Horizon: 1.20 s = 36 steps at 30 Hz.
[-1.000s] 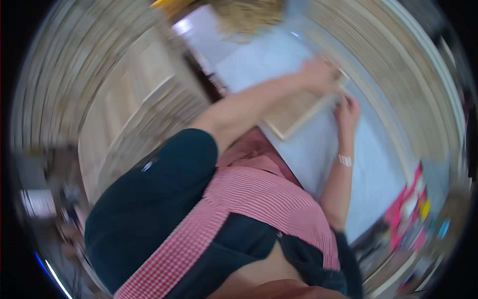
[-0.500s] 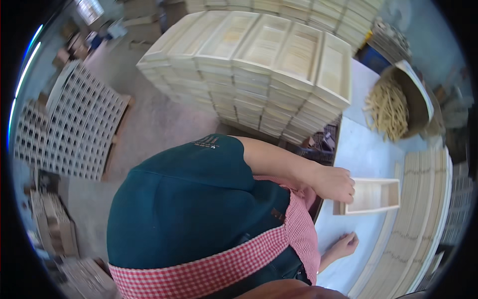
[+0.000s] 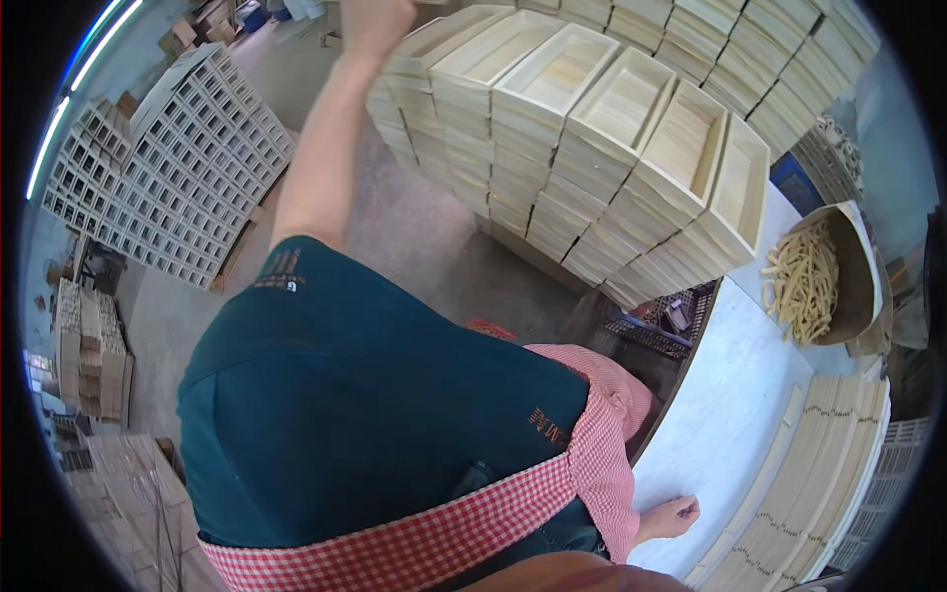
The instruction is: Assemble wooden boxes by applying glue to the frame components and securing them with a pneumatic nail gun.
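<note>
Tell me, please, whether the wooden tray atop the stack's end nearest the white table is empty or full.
Empty: the wooden tray faces open side up, with only bare wood showing inside.

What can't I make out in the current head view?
All in the head view:
- Left hand: fingers cut off by the top edge; anything held can't be told.
- Right hand: its own curled fingers hide whether it holds anything.
- Right forearm: mostly hidden behind the apron.
- Crate: contents too small to identify.
</note>
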Motion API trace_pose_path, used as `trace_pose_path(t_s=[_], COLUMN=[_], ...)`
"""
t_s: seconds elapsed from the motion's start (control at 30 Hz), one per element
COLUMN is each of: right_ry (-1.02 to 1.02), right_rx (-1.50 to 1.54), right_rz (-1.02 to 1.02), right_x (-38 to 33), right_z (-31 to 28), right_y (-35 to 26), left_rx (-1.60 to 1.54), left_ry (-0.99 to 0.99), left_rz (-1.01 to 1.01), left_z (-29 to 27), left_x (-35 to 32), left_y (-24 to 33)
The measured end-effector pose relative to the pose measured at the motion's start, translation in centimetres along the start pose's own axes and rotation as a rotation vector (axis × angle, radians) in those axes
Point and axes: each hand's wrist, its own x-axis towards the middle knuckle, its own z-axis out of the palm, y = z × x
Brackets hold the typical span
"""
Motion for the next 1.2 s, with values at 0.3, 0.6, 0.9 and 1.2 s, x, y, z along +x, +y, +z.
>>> trace_pose_path(t_s=[0.3,0.6,0.9,1.2], right_ry=[-0.024,0.025,0.042,0.05], right_rx=[-0.113,-0.15,-0.117,-0.106], right_rz=[-0.041,-0.06,-0.104,-0.118], right_x=[1.2,0.4,0.1,-0.2], right_z=[0.3,0.7,0.7,0.7], right_y=[1.5,1.0,0.6,0.5], left_rx=[0.392,0.535,0.464,0.524], left_ry=[0.073,0.072,0.051,0.1], left_rz=[-0.125,-0.165,-0.177,-0.194], left_z=[-0.4,2.9,2.7,3.2], left_x=[-4.6,-7.0,-6.9,-6.9], left_y=[-17.8,-20.5,-19.7,-17.8])
